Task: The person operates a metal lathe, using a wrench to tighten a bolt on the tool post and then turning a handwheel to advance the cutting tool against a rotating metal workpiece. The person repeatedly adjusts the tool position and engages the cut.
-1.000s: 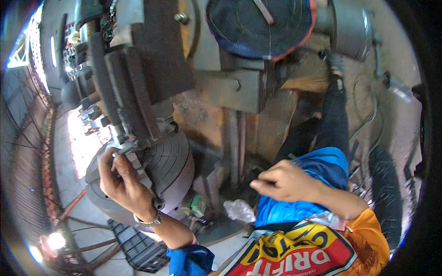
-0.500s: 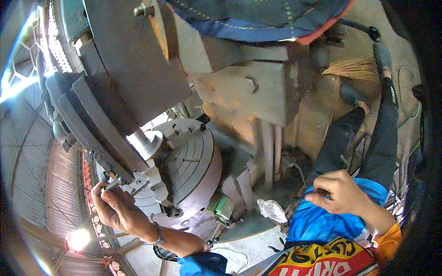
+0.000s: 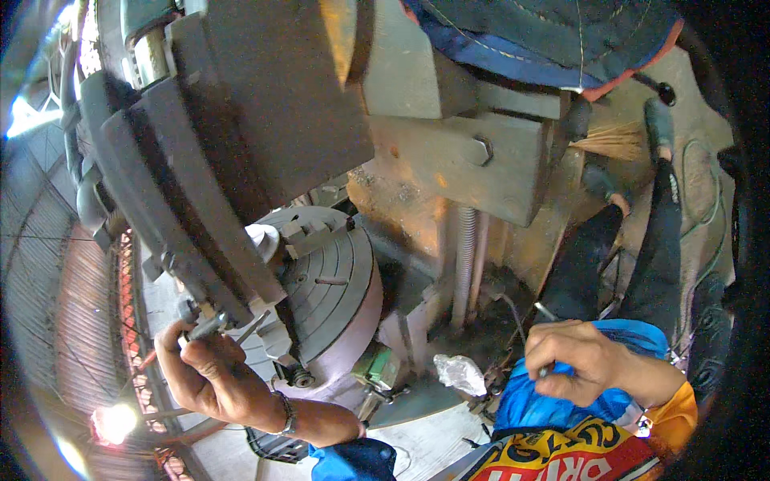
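Bolt in a fingertip pinch, rod in a fist

From my end of the link, I have the left hand [image 3: 212, 381] raised beside the heavy dark bars [image 3: 188, 192] of the machine, thumb and forefinger closed on a short metal bolt [image 3: 208, 325]. The bolt sits at the lower end of those bars; I can't tell from here whether it is loose or partly set into the metal. I read the fingertip pinch as a matter of size and room: the bolt is small, and the bars leave little space for a full palm.

My right hand [image 3: 573, 361] is well apart, over the blue shorts [image 3: 517, 405], its fingers curled tightly around a slim metal rod [image 3: 547, 313]. One end pokes out above the knuckles. Gripped like that, it seems unlikely to slip, and it is clear of the big round plate [image 3: 341, 293].

That grooved plate lies flat just beyond the left hand, with a metal block [image 3: 277, 341] on its near side, probably mounted there for clamping. A green box [image 3: 388, 365] is near the plate's lower edge, and a clear plastic bag [image 3: 459, 374] lies between it and my right hand.
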`<state>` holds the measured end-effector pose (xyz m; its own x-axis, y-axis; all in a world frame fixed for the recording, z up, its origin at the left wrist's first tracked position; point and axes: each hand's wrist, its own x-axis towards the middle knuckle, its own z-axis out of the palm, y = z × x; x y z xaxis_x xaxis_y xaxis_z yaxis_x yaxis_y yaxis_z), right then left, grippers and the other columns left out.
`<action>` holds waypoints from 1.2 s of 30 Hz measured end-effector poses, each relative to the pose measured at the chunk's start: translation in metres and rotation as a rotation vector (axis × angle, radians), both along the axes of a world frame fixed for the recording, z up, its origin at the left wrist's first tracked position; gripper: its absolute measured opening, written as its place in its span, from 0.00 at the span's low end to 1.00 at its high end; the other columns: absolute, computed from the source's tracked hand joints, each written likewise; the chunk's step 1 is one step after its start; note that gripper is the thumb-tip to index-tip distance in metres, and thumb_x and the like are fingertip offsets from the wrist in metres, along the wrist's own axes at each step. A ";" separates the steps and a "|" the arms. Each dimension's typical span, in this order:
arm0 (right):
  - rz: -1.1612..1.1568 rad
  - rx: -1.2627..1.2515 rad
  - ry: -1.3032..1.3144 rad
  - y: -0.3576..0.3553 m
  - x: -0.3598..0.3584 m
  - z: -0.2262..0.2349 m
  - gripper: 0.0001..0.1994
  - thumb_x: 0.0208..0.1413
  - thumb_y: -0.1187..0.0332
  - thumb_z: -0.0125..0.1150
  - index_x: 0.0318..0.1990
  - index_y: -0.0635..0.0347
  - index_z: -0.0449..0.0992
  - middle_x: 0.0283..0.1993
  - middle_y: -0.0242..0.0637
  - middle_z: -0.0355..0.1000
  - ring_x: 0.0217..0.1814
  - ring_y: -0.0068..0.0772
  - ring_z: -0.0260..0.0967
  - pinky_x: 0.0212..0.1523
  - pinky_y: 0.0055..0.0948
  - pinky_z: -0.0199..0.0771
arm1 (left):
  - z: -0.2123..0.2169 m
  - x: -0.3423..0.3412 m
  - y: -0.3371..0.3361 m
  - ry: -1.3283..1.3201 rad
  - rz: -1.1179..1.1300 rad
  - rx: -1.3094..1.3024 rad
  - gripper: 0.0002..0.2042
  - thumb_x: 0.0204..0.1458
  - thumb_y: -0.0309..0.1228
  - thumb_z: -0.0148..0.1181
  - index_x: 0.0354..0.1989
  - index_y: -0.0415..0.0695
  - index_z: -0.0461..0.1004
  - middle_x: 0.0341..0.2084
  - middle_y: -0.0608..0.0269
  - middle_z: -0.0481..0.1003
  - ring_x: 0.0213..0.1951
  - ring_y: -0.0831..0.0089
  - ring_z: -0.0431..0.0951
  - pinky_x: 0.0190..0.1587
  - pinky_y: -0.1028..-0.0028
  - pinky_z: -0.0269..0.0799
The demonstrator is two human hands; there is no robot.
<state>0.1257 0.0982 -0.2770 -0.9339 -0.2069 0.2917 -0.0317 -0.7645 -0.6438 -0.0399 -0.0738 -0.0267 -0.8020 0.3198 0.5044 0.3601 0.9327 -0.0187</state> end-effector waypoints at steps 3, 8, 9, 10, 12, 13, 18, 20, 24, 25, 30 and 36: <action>-0.065 -0.122 0.065 0.007 -0.029 0.034 0.13 0.64 0.62 0.57 0.34 0.64 0.70 0.29 0.43 0.68 0.29 0.47 0.68 0.30 0.39 0.68 | 0.004 0.002 0.001 -0.085 -0.005 -0.017 0.23 0.65 0.50 0.52 0.42 0.37 0.73 0.13 0.73 0.60 0.15 0.87 0.55 0.18 0.82 0.44; -0.432 -0.497 0.013 -0.012 -0.104 0.114 0.18 0.62 0.60 0.57 0.24 0.63 0.72 0.19 0.38 0.67 0.17 0.37 0.64 0.20 0.35 0.60 | 0.002 0.001 0.012 -0.191 0.010 0.071 0.20 0.66 0.45 0.52 0.41 0.36 0.75 0.18 0.72 0.66 0.20 0.87 0.60 0.21 0.82 0.49; -0.515 -0.489 0.119 -0.021 -0.127 0.125 0.15 0.59 0.61 0.59 0.26 0.63 0.72 0.22 0.41 0.69 0.20 0.41 0.67 0.24 0.37 0.64 | 0.001 -0.004 0.015 -0.156 0.019 0.007 0.19 0.65 0.43 0.52 0.43 0.37 0.76 0.24 0.68 0.69 0.27 0.82 0.65 0.29 0.79 0.55; -0.588 -0.471 0.242 -0.025 -0.150 0.134 0.12 0.56 0.62 0.61 0.28 0.62 0.73 0.24 0.43 0.71 0.23 0.45 0.70 0.28 0.39 0.68 | 0.000 -0.004 0.017 -0.105 0.034 -0.043 0.18 0.64 0.42 0.51 0.44 0.38 0.77 0.31 0.63 0.73 0.33 0.77 0.69 0.36 0.77 0.62; -0.751 -0.292 0.429 -0.026 -0.177 0.139 0.10 0.47 0.65 0.63 0.28 0.62 0.73 0.25 0.46 0.73 0.27 0.51 0.74 0.32 0.41 0.72 | 0.000 0.003 0.016 -0.076 0.147 -0.179 0.17 0.63 0.38 0.50 0.47 0.39 0.80 0.44 0.54 0.80 0.47 0.67 0.79 0.50 0.71 0.75; -0.938 -0.223 0.487 -0.029 -0.187 0.143 0.09 0.44 0.65 0.62 0.25 0.62 0.72 0.23 0.47 0.71 0.26 0.52 0.73 0.32 0.42 0.73 | 0.000 0.006 0.012 -0.056 0.064 -0.147 0.18 0.64 0.40 0.51 0.46 0.36 0.79 0.37 0.55 0.78 0.38 0.69 0.75 0.41 0.71 0.71; -1.371 0.068 0.637 -0.028 -0.198 0.155 0.12 0.38 0.62 0.61 0.16 0.59 0.67 0.17 0.43 0.65 0.21 0.51 0.69 0.24 0.45 0.70 | 0.001 -0.001 -0.019 0.133 -0.152 -0.189 0.14 0.60 0.34 0.58 0.44 0.34 0.74 0.32 0.61 0.80 0.33 0.64 0.78 0.38 0.70 0.74; -1.306 0.055 0.569 -0.021 -0.190 0.157 0.12 0.39 0.63 0.61 0.16 0.59 0.67 0.17 0.43 0.65 0.20 0.50 0.69 0.23 0.45 0.69 | 0.000 0.001 -0.022 0.058 -0.151 -0.141 0.11 0.59 0.33 0.59 0.41 0.37 0.73 0.33 0.64 0.79 0.33 0.65 0.78 0.39 0.72 0.74; -0.997 0.005 0.502 -0.001 -0.197 0.160 0.11 0.44 0.66 0.59 0.18 0.61 0.69 0.15 0.45 0.66 0.18 0.50 0.67 0.22 0.45 0.67 | -0.002 -0.007 -0.010 -0.263 -0.193 0.161 0.14 0.64 0.37 0.54 0.33 0.38 0.71 0.21 0.72 0.67 0.22 0.83 0.61 0.24 0.80 0.53; -1.234 0.037 0.597 -0.006 -0.207 0.173 0.12 0.47 0.66 0.58 0.17 0.61 0.69 0.15 0.46 0.66 0.18 0.51 0.67 0.23 0.45 0.67 | -0.003 -0.009 -0.007 -0.254 -0.208 0.175 0.14 0.64 0.37 0.54 0.32 0.38 0.70 0.21 0.72 0.67 0.22 0.83 0.61 0.23 0.79 0.53; -1.353 0.046 0.657 -0.024 -0.202 0.191 0.16 0.58 0.65 0.52 0.20 0.64 0.70 0.18 0.51 0.67 0.22 0.56 0.69 0.26 0.47 0.68 | 0.005 -0.012 -0.009 -0.322 -0.261 0.154 0.14 0.66 0.31 0.53 0.49 0.31 0.74 0.31 0.67 0.75 0.32 0.82 0.68 0.36 0.80 0.65; -1.222 0.111 0.634 -0.027 -0.189 0.192 0.16 0.62 0.64 0.50 0.25 0.64 0.74 0.21 0.51 0.70 0.25 0.57 0.72 0.27 0.49 0.70 | 0.007 -0.012 -0.012 -0.304 -0.320 0.124 0.13 0.63 0.30 0.53 0.46 0.30 0.74 0.30 0.65 0.74 0.32 0.82 0.69 0.37 0.79 0.66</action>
<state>-0.0633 0.0712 -0.0852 -0.2524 0.5897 0.7672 -0.9465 0.0145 -0.3225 -0.0522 -0.0854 -0.0197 -0.7901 0.5279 0.3117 0.6026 0.7620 0.2369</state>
